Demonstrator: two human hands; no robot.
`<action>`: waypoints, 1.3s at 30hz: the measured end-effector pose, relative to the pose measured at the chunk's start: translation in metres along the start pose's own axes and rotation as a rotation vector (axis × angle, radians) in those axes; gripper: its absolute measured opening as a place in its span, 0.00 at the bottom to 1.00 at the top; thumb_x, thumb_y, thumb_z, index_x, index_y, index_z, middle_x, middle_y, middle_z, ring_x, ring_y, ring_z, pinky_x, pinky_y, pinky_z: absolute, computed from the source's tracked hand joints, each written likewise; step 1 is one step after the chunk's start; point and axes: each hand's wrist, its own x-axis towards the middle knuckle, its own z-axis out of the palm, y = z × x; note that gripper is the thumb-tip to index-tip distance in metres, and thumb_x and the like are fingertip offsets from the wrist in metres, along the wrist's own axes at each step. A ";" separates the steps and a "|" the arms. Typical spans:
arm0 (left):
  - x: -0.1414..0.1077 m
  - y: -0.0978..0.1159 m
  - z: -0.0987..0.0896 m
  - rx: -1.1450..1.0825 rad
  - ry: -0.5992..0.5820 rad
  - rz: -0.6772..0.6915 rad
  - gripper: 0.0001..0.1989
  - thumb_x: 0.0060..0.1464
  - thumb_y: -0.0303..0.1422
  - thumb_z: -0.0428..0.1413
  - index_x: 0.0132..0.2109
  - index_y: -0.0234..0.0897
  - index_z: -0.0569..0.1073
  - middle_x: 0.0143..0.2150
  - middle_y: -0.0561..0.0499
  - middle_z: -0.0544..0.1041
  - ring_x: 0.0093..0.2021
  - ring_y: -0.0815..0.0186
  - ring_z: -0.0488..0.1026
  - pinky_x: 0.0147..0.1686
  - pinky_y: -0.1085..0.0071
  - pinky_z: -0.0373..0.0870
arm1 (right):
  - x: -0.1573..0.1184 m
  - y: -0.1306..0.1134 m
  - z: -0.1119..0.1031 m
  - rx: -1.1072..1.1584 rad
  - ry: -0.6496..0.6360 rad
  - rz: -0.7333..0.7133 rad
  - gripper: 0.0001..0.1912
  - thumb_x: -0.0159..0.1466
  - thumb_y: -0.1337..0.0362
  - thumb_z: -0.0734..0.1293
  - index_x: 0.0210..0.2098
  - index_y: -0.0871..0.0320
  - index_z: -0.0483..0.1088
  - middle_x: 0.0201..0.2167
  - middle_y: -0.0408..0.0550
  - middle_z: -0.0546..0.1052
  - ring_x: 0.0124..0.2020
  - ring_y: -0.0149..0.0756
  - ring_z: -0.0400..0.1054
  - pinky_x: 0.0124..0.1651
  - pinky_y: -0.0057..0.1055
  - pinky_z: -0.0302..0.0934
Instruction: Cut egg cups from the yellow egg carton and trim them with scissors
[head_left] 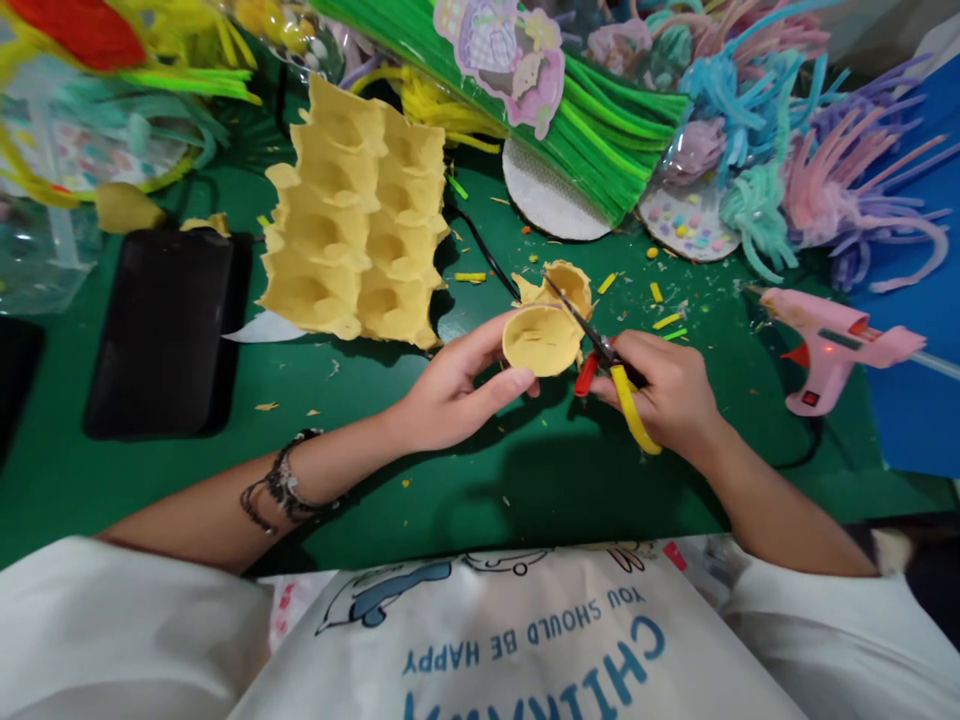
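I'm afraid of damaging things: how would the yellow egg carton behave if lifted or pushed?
The egg carton seems light, being thin and hollow. Its ragged edges suggest it may tear. Being broad, it probably won't roll.

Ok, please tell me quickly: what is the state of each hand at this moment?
Left hand: closed, holding a yellow cup between thumb and fingers.
Right hand: closed, holding scissors.
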 end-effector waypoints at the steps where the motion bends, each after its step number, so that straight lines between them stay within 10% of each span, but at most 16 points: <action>1: 0.000 0.000 0.000 -0.001 0.006 0.000 0.19 0.60 0.38 0.50 0.56 0.37 0.65 0.45 0.45 0.74 0.31 0.70 0.73 0.33 0.72 0.73 | 0.001 0.000 -0.001 0.028 0.022 0.009 0.26 0.63 0.44 0.55 0.19 0.56 0.55 0.17 0.40 0.60 0.19 0.27 0.52 0.23 0.26 0.46; 18: -0.002 -0.010 0.003 -0.012 0.088 -0.071 0.25 0.61 0.51 0.38 0.41 0.39 0.70 0.21 0.55 0.59 0.18 0.73 0.54 0.15 0.75 0.53 | 0.000 0.003 0.008 -0.108 -0.082 -0.041 0.26 0.59 0.40 0.55 0.33 0.57 0.65 0.28 0.46 0.66 0.26 0.34 0.57 0.30 0.30 0.50; 39: -0.002 -0.002 0.002 -0.106 0.049 -0.251 0.31 0.52 0.60 0.42 0.30 0.35 0.70 0.17 0.55 0.63 0.15 0.73 0.58 0.14 0.75 0.57 | 0.000 0.000 0.011 -0.185 -0.033 -0.250 0.28 0.64 0.41 0.51 0.27 0.58 0.64 0.24 0.45 0.68 0.23 0.32 0.54 0.29 0.29 0.48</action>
